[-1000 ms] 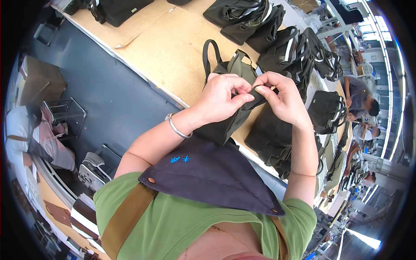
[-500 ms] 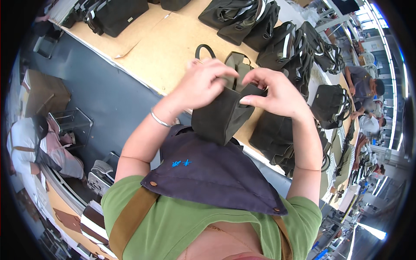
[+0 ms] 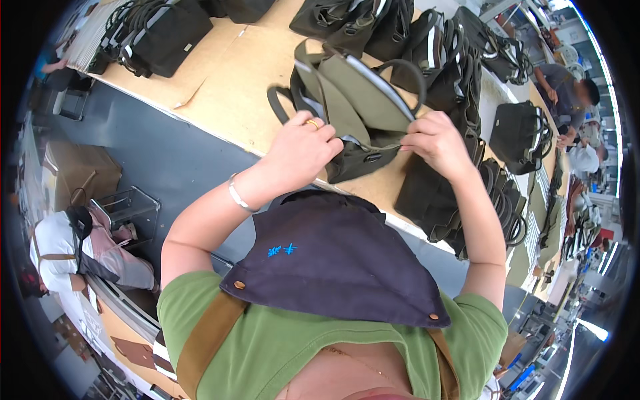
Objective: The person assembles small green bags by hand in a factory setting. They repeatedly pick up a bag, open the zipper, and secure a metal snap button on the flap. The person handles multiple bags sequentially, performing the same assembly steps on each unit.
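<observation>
A dark olive handbag (image 3: pixel 357 93) with black loop handles is held in front of me above the table edge, its mouth spread and its lighter olive lining showing. My left hand (image 3: pixel 301 148) is closed on the bag's near left edge, a ring on one finger. The fingers of my right hand (image 3: pixel 437 145) pinch the near right edge of the opening. One handle loops out to the left by my left hand, and the other arches up at the right. Both thumbs are partly hidden.
Rows of similar dark bags (image 3: pixel 167 40) stand on the tan worktable (image 3: pixel 227 80), at the far left, the back and the right (image 3: pixel 433 200). A cardboard box (image 3: pixel 83 173) and a metal-framed stool (image 3: pixel 133 207) are on the left floor. Other people sit or work at both sides.
The bag has turned so its opening and lining face me, with its handles out to the sides. My hands have moved apart and now grip its edge on both sides.
</observation>
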### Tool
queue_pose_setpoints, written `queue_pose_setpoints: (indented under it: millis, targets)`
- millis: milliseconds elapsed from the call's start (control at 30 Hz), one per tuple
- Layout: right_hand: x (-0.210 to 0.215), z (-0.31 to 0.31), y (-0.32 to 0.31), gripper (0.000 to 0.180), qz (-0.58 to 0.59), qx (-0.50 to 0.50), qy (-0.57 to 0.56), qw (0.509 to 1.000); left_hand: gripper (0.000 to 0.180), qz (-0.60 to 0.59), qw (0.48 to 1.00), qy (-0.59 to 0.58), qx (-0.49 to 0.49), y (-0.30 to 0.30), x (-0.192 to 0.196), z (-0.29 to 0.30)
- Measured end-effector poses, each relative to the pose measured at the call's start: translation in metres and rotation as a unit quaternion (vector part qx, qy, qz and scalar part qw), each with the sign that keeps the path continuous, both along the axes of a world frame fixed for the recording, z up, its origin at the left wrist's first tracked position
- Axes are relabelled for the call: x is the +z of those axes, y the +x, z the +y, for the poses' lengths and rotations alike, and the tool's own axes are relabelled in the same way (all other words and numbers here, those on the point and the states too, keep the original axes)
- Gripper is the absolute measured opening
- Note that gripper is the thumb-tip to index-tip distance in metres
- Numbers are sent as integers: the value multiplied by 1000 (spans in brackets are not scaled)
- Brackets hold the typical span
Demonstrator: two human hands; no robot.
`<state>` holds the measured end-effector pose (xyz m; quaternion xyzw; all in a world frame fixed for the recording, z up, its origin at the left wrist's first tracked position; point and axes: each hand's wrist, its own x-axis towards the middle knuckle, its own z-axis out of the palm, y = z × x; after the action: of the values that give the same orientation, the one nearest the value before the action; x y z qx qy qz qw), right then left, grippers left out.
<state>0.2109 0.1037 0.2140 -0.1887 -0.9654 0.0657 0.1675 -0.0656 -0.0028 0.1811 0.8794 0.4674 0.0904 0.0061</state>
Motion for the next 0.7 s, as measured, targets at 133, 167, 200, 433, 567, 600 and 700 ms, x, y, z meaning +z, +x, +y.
queue_pose_setpoints:
  millis: [133,167,200,433,567,600,700]
  targets:
    - [-49,-10,18,17,-29,-81,-57,995,24,11,998,-42,34,21,-15,27]
    - [-43,-15,14,18,-13,-117,-46,992,26,7,999,21,41,23,-21,38]
    - [-34,-23,8,19,3,-154,-35,987,29,38,997,60,22,27,-26,48]
    - [-59,-50,-58,36,4,-280,-201,939,22,307,947,43,-89,55,-48,94]
    - [-85,-39,-59,33,-20,-296,-222,929,16,214,973,-31,-79,39,-45,95]
    - [-84,-37,-57,29,-13,-301,-254,919,15,160,984,-47,-69,31,-47,95]
    - [-78,-33,-50,10,46,-305,-312,899,5,-185,945,-261,73,12,-22,96]
